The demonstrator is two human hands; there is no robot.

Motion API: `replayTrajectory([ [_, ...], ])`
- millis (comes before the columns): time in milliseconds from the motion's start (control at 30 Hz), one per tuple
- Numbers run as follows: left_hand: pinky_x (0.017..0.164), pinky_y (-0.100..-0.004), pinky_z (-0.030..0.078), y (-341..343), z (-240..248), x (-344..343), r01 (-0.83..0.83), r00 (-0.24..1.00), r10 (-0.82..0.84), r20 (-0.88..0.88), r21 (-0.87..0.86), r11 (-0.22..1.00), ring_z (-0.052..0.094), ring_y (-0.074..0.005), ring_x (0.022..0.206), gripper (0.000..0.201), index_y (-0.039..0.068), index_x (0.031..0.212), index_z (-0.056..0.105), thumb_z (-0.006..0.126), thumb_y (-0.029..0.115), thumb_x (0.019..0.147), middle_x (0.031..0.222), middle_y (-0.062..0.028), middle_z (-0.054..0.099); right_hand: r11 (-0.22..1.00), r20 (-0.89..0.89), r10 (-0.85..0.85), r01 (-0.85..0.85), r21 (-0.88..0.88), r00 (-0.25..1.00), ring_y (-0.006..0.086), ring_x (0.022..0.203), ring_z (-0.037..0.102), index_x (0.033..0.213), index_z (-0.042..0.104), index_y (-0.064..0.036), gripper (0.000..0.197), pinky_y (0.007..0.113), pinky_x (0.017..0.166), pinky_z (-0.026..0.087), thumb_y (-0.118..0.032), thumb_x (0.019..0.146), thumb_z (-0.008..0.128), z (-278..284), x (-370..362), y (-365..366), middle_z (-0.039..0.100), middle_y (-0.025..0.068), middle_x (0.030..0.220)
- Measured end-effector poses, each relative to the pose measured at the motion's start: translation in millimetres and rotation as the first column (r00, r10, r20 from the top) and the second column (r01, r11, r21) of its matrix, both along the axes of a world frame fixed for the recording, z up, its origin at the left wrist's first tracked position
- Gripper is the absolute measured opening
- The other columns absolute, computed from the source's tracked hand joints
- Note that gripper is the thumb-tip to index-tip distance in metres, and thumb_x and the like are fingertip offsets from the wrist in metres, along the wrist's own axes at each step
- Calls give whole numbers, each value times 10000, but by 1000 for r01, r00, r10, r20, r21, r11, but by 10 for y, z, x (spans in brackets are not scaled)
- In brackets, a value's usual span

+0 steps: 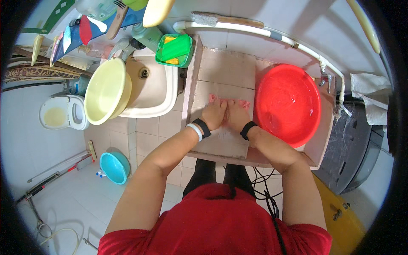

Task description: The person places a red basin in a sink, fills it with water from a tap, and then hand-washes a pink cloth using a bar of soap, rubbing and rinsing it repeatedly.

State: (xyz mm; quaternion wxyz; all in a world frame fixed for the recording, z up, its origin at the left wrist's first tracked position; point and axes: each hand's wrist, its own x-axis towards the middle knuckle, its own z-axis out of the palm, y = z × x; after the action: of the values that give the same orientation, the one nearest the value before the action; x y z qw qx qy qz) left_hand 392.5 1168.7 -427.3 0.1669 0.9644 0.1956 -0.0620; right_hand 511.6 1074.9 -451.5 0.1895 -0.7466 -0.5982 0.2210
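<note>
Side by side, my left hand point(213, 114) and my right hand point(236, 114) press down on a small pink cloth point(245, 104). Their fingers are bunched together on it, and both hands hide most of the cloth; only its two ends show beyond them. Under the cloth lies a wet tiled slab point(225, 63) in a raised, tiled trough. Just right of my right hand, a round red basin point(313, 91) holds water. I wear a black band on each wrist and a white one on the left.
A tap point(325, 78) and white pipe point(238, 25) run along the wall. Left are a white sink point(170, 100), a pale yellow basin point(127, 91) and a green container point(187, 61). A blue basin point(111, 154) sits on the floor. Black cables point(265, 191) hang beside my legs.
</note>
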Motion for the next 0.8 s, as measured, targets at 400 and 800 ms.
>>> replayTrajectory([
  [400,770,-442,486,492,-97,157,52,992,-97,-75,-462,885,595,-384,877,704,62,1219,416,711,402,679,1026,-225,581,863,-60,189,-195,-466,980,385,880,586,1050,565,-67,321,459,766,461,-269,825,458,351,359,590,595,219,1021],
  [800,1043,-435,294,-62,540,-340,-124,989,81,-120,-411,903,255,-440,1284,1259,7,1407,101,823,488,495,1419,-322,107,996,-131,74,-80,-46,989,402,1074,438,1139,511,-44,486,498,933,357,-237,697,569,636,-59,-247,501,208,1119],
])
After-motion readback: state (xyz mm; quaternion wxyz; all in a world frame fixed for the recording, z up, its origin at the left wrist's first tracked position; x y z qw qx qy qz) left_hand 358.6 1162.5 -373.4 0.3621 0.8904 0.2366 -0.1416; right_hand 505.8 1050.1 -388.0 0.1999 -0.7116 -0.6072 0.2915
